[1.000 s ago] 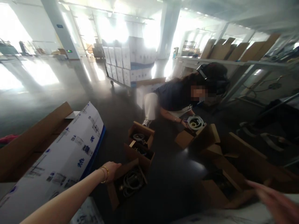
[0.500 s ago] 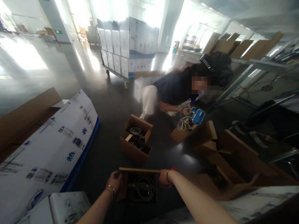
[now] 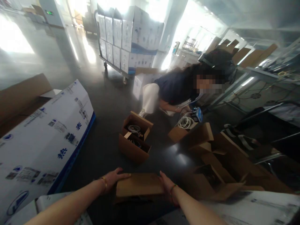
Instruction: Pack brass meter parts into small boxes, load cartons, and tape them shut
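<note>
In front of me is a small brown cardboard box [image 3: 140, 185] with its lid folded over the opening, so the contents are hidden. My left hand [image 3: 115, 178] grips the lid's left end, a digit resting along the top edge. At the right end, my right hand [image 3: 168, 185] holds the lid's side with its fingers pointing away from me. Farther off stand two open small boxes [image 3: 134, 149] side by side, with coiled cable [image 3: 134, 128] and fittings inside.
Across from me a co-worker [image 3: 174, 89] bends over another box [image 3: 177, 132], holding a blue device [image 3: 198, 114] with coiled white cable. Large white cartons [image 3: 53, 125] lie left. Open brown cartons [image 3: 236, 159] sit right. A loaded trolley [image 3: 116, 66] stands behind.
The lid has come down over the box, covering the cable coil seen inside before. My hands have shifted with it. The co-worker's blue device has turned more edge-on.
</note>
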`<state>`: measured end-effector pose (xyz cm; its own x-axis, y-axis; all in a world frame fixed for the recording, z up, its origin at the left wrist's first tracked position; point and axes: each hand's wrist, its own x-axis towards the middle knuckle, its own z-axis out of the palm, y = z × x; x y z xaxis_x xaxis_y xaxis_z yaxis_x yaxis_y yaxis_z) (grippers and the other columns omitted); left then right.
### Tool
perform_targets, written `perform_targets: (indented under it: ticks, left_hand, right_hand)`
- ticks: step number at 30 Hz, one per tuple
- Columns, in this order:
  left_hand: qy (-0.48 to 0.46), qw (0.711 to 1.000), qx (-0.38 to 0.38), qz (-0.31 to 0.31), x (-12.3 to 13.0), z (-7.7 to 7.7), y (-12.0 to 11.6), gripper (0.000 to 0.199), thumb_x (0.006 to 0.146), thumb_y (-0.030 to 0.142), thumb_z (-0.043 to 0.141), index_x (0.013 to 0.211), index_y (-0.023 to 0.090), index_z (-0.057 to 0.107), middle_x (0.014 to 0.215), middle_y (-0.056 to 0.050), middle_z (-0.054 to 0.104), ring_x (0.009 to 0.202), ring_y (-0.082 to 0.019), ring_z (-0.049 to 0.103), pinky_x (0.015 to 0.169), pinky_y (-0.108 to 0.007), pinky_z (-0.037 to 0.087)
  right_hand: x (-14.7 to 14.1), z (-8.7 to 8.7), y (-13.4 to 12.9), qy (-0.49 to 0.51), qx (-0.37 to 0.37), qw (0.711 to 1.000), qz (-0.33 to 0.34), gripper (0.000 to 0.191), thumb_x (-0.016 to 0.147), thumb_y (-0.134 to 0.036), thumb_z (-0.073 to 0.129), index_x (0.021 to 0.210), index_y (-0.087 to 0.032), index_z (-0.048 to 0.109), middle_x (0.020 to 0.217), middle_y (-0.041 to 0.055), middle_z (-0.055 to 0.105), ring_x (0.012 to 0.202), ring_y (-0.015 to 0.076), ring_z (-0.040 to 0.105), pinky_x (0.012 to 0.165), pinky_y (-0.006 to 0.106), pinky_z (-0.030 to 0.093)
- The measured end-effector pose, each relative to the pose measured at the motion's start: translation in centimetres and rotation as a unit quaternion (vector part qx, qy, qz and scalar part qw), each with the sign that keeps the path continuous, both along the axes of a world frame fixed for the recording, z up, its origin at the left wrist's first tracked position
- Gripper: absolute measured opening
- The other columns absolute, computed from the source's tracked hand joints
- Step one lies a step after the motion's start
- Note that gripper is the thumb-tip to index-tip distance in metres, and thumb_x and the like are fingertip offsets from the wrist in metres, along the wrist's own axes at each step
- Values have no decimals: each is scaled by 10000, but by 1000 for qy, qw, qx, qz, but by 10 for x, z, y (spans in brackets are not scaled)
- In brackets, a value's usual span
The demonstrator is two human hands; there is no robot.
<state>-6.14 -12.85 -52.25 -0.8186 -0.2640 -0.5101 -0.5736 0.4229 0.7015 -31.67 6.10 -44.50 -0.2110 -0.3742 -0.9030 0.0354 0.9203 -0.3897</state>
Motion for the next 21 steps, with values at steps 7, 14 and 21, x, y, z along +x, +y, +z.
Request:
perform_targets:
  ticks: [7, 14, 21]
  left_hand:
    - [-10, 943, -161, -290, -1, 14, 15, 903, 580, 122, 771, 1281, 570, 420, 1582, 3, -27, 1399, -456, 47, 1086, -674, 109]
    - [-27, 952, -211, -220, -42, 7, 86, 1316, 397, 468, 844, 1467, 396, 81, 1548, -179, -114, 1364, -489, -151, 979, -746, -142]
    - [-61, 960, -189, -199, -55, 26, 75, 1199, 469, 375, 807, 1449, 444, 119, 1565, -168, -31, 1395, -476, 91, 1033, -723, 37]
  right_hand:
    - [13, 3, -6, 273, 54, 899, 338, 929, 597, -417, 766, 1375, -114, 359, 1318, 233, 468, 1257, 401, 408, 1032, 556, 328]
    - [24, 0, -7, 274, 66, 846, 453, 1209, 561, -319, 813, 1489, -90, 72, 1497, 221, 270, 1407, 368, 162, 1142, 516, 219]
    - [16, 16, -25, 187, 46, 847, 496, 1173, 539, -319, 809, 1492, -196, 136, 1327, 147, 544, 1184, 292, 544, 996, 384, 460]
